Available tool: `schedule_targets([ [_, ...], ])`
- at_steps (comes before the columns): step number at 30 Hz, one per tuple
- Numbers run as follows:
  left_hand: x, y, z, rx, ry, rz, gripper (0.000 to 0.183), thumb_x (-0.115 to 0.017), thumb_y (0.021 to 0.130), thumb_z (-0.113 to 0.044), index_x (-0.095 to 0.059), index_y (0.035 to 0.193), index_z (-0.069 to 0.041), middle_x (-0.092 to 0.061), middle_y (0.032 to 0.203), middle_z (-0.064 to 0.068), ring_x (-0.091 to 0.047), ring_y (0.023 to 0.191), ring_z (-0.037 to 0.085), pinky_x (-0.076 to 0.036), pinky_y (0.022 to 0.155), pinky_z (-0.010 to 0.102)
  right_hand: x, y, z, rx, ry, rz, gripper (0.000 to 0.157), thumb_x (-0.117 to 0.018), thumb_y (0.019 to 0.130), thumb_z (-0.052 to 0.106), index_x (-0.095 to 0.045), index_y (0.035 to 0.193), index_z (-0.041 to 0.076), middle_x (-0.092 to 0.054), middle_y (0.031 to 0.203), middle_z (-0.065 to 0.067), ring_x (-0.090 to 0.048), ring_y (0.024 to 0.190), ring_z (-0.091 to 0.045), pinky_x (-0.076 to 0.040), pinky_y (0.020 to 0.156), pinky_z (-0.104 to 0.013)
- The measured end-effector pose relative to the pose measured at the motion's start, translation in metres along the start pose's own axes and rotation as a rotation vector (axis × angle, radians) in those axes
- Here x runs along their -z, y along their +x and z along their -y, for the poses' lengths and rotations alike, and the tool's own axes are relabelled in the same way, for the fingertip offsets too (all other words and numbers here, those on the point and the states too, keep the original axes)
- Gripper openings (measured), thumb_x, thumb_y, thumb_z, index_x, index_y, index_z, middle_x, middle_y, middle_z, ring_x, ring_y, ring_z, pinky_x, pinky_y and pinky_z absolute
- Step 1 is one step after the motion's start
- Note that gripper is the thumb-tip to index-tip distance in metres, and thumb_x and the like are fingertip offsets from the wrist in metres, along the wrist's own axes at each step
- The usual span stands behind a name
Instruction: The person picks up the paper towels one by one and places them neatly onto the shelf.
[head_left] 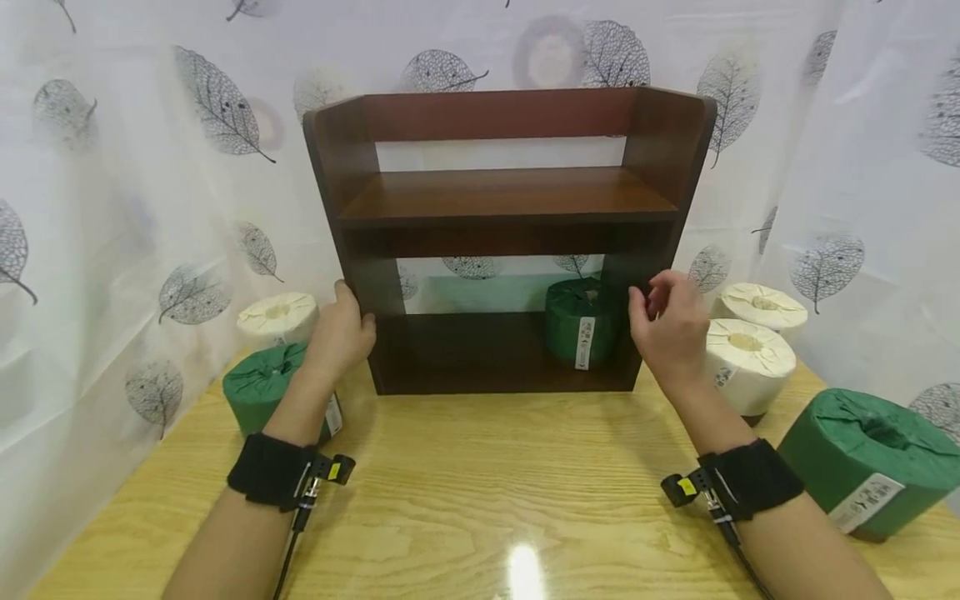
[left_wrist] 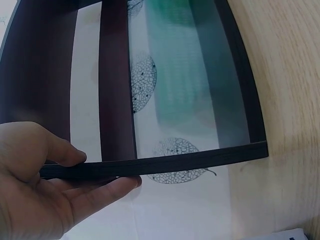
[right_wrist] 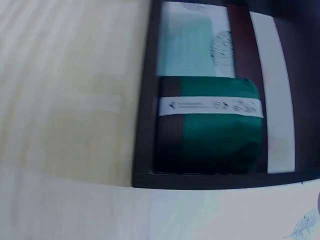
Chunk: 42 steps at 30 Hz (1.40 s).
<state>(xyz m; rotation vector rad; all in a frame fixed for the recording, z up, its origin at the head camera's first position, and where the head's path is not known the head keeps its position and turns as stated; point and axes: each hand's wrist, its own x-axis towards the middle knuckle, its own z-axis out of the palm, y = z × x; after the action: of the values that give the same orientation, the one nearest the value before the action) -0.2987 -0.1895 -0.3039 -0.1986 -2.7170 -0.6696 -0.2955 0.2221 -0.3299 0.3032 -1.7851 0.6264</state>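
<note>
A dark brown two-tier wooden shelf (head_left: 510, 200) stands upright on the table. My left hand (head_left: 341, 333) grips the front edge of its left side panel, thumb on the inner face and fingers outside, as the left wrist view (left_wrist: 35, 185) shows. By the right side panel is my right hand (head_left: 671, 329), thumb and fingers loosely bent with nothing seen between them; whether it touches the panel I cannot tell. On the lower tier, at the right end, sits a green paper-wrapped roll (head_left: 562, 329) with a white label strip, also seen in the right wrist view (right_wrist: 220, 135).
Left of the shelf are a green wrapped roll (head_left: 255, 387), partly behind my forearm, and a white wrapped roll (head_left: 277, 321). To the right stand a front white roll (head_left: 750, 367), a rear white roll (head_left: 761, 304) and a large green roll (head_left: 862, 454). Leaf-patterned curtain (head_left: 187, 208) surrounds the wood-grain table (head_left: 450, 483).
</note>
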Motion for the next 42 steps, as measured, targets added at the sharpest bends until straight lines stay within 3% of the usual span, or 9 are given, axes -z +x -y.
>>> schedule_targets([
  [2,0.001,0.002,-0.001,-0.003,-0.004,-0.007,0.071,-0.044,0.090,-0.014,0.000,0.136,0.019,-0.057,0.083,0.037,-0.059,0.058,0.033,-0.048,0.049,0.041,0.004,0.005,-0.004,-0.120,-0.003,-0.003,0.035,-0.066,0.078,0.016,-0.049,0.105,0.000,-0.049,0.081,-0.014,-0.048,0.066,-0.020,-0.040,0.064,-0.038],
  [5,0.001,0.003,0.000,-0.010,-0.008,-0.020,0.071,-0.044,0.089,-0.014,-0.002,0.136,0.019,-0.058,0.076,0.033,-0.057,0.052,0.029,-0.047,0.045,0.039,0.006,0.008,-0.013,-0.213,-0.057,0.099,0.036,-0.067,0.077,0.017,-0.051,0.103,-0.002,-0.052,0.082,-0.017,-0.050,0.069,-0.026,-0.040,0.068,-0.043],
  [8,0.000,0.004,0.001,-0.019,-0.009,-0.041,0.069,-0.045,0.088,-0.014,-0.006,0.135,0.019,-0.057,0.073,0.030,-0.055,0.048,0.026,-0.045,0.042,0.038,0.006,0.006,-0.021,-0.192,-0.127,0.187,0.029,-0.065,0.077,0.019,-0.054,0.089,-0.005,-0.053,0.077,-0.020,-0.050,0.072,-0.035,-0.040,0.066,-0.049],
  [11,-0.001,0.003,0.002,-0.031,-0.008,-0.063,0.066,-0.046,0.086,-0.013,-0.014,0.132,0.020,-0.057,0.070,0.028,-0.052,0.046,0.025,-0.043,0.040,0.037,0.008,0.003,-0.023,-0.158,-0.152,0.192,0.028,-0.064,0.077,0.020,-0.053,0.081,-0.005,-0.053,0.073,-0.022,-0.050,0.070,-0.038,-0.039,0.064,-0.052],
  [15,-0.002,-0.002,0.002,-0.057,-0.013,-0.084,0.059,-0.048,0.083,-0.013,-0.024,0.126,0.020,-0.056,0.071,0.026,-0.053,0.049,0.025,-0.044,0.043,0.038,0.016,0.002,-0.021,-0.151,-0.161,0.186,0.027,-0.064,0.075,0.020,-0.053,0.077,-0.004,-0.053,0.071,-0.020,-0.051,0.066,-0.037,-0.040,0.061,-0.051],
  [20,0.007,-0.019,0.000,-0.050,-0.023,-0.060,0.051,-0.050,0.084,-0.012,-0.030,0.120,0.017,-0.056,0.079,0.028,-0.054,0.054,0.025,-0.045,0.045,0.037,0.026,0.000,-0.013,-0.156,-0.152,0.201,0.023,-0.064,0.074,0.019,-0.053,0.074,-0.001,-0.054,0.068,-0.017,-0.051,0.063,-0.032,-0.039,0.057,-0.048],
  [29,0.011,-0.038,-0.004,-0.110,-0.022,-0.049,0.049,-0.051,0.084,-0.014,-0.032,0.116,0.018,-0.055,0.082,0.028,-0.056,0.062,0.029,-0.047,0.050,0.040,0.055,-0.005,0.000,-0.161,-0.195,0.264,0.025,-0.067,0.073,0.021,-0.052,0.074,0.001,-0.054,0.066,-0.015,-0.050,0.060,-0.030,-0.038,0.054,-0.046],
  [38,0.016,-0.059,-0.007,-0.125,-0.047,-0.039,0.057,-0.051,0.085,-0.013,-0.024,0.126,0.016,-0.052,0.059,0.014,-0.046,0.038,0.014,-0.039,0.034,0.031,0.080,-0.004,0.012,-0.158,-0.228,0.349,0.025,-0.070,0.071,0.022,-0.054,0.078,0.003,-0.056,0.065,-0.013,-0.052,0.059,-0.028,-0.039,0.051,-0.044],
  [42,0.019,-0.060,-0.009,-0.150,-0.048,-0.048,0.060,-0.051,0.085,-0.013,-0.021,0.130,0.015,-0.049,0.051,0.009,-0.041,0.032,0.010,-0.036,0.030,0.028,0.088,0.005,0.015,-0.167,-0.238,0.476,0.028,-0.069,0.074,0.024,-0.052,0.082,0.002,-0.055,0.070,-0.014,-0.053,0.061,-0.028,-0.042,0.052,-0.045],
])
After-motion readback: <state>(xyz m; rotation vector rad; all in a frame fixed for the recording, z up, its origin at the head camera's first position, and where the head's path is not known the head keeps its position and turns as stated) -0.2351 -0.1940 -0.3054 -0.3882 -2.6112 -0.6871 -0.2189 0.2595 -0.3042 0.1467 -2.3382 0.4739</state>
